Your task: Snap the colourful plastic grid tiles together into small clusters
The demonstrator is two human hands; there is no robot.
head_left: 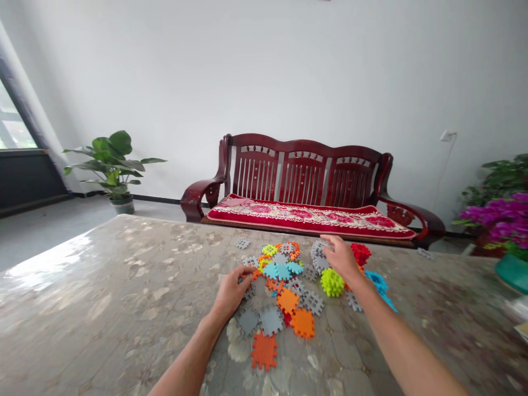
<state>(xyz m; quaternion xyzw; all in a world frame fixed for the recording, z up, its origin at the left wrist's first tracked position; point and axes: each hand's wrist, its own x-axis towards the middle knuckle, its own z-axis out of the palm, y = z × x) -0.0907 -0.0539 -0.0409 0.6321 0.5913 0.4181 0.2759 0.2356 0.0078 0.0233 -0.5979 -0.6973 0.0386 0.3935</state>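
My left hand point(234, 289) is at the left edge of a loose pile of plastic interlocking tiles. Its thumb and fingertips come together beside an orange piece, and what lies between them is hidden. Behind the pile on the right, my right hand point(340, 256) has its fingers around a stack of grey interlocking tiles point(318, 257). Light blue tiles point(280, 270) lie mid-pile. Nearer me are orange tiles point(303, 323), grey tiles point(271, 320) and a red-orange tile point(264, 351). A lime-green cluster point(332, 282) sits just below my right hand.
Red pieces point(361, 253) and blue pieces point(377, 281) lie right of my right forearm. One grey tile point(242, 242) lies apart at the back. Beyond the patterned table point(124, 308) stands a wooden bench point(303, 170). Purple flowers point(501, 220) in a teal pot are at right.
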